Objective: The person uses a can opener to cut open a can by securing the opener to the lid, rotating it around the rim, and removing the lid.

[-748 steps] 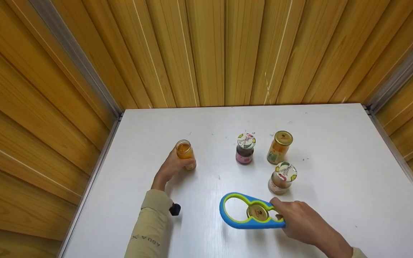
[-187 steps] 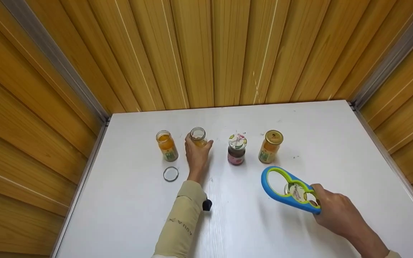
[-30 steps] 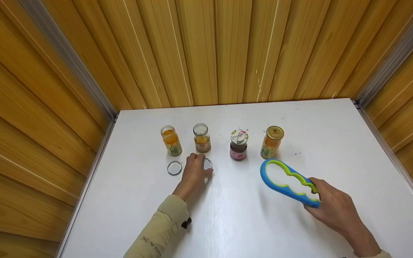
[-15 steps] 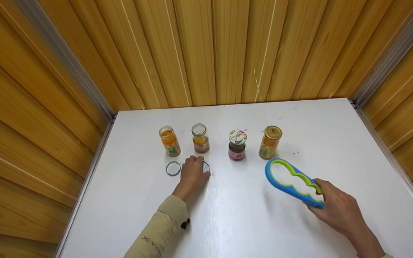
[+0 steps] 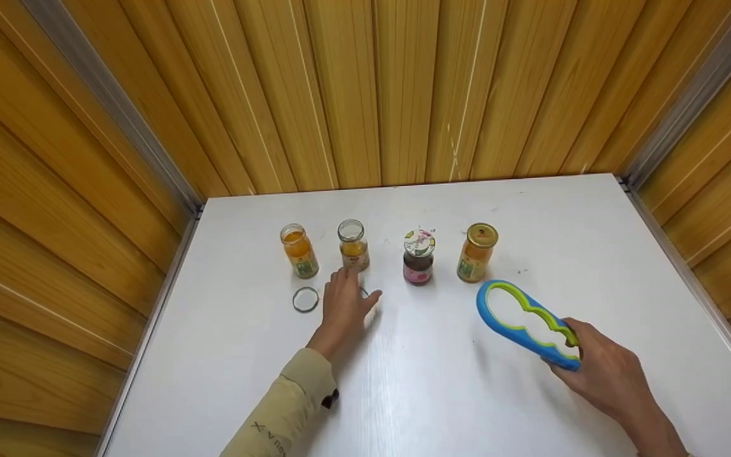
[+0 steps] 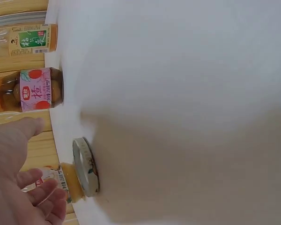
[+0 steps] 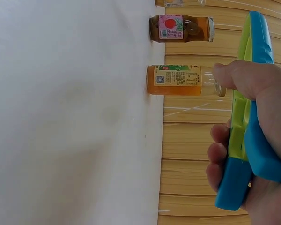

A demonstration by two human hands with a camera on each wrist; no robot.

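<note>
Wood-panelled walls (image 5: pixel 397 89) rise behind and on both sides of the white surface (image 5: pixel 429 393); its back and side edges show, but the near edge is cut off. My left sleeve (image 5: pixel 289 403) and right forearm both leave the head view at the bottom, with a broad stretch of surface between them.

My right hand (image 5: pixel 610 374) grasps a blue-and-green opener (image 5: pixel 524 338) above the surface; my palm hides its near end. My left hand (image 5: pixel 344 304) is unclasped, thumb spread; I can't tell whether its fingertips touch the jar behind them.

Four jars stand in a row, set forward of the back edge: an uncapped orange-filled jar (image 5: pixel 302 254), a second uncapped jar (image 5: pixel 354 251) with its base partly hidden by my fingers, a lidded dark jar (image 5: pixel 417 266) and a gold-lidded jar (image 5: pixel 476 257).

One lid (image 5: pixel 306 299) lies to the left of my left hand; another lid (image 6: pixel 86 166) lies mostly hidden under it, clearer in the left wrist view.
</note>
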